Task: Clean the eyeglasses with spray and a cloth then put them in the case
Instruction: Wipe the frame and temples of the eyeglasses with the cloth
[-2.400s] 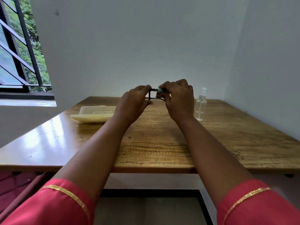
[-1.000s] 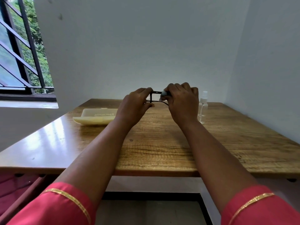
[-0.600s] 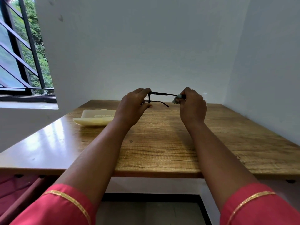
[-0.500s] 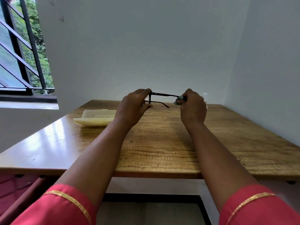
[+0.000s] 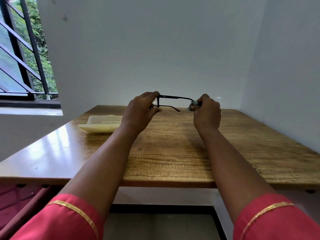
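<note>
Head view, and both hands are up above the counter (image 5: 173, 158) at mid-frame, with the eyeglasses (image 5: 174, 97) stretched between them. Left hand (image 5: 140, 113) has its fingers curled round the front of the black frame, thumb tucked underneath, so the lenses themselves are hidden behind that hand. One temple arm runs straight across to the right, the other juts out shorter and lower, its tip hanging free over the wood. Right hand (image 5: 207, 112) is closed tight, fingers pinching a small grey-green cloth (image 5: 192, 106) right at the far end of the upper temple arm; the cloth bunches out just left of the knuckles. The glasses are held clear of the counter, touching nothing but the two hands and the cloth.

Down on the counter, left of centre, lies the cream eyeglasses case (image 5: 102, 124), open, its tray facing up with faint lettering inside, partly behind the left wrist. Peeking out behind the right hand, a clear spray bottle (image 5: 219, 99) shows only its pale cap and a sliver of its side. Red sleeves with gold trim fill the lower corners. A barred window (image 5: 22, 54) with green foliage beyond sits in the upper left of the frame, and white walls close in behind and to the right.
</note>
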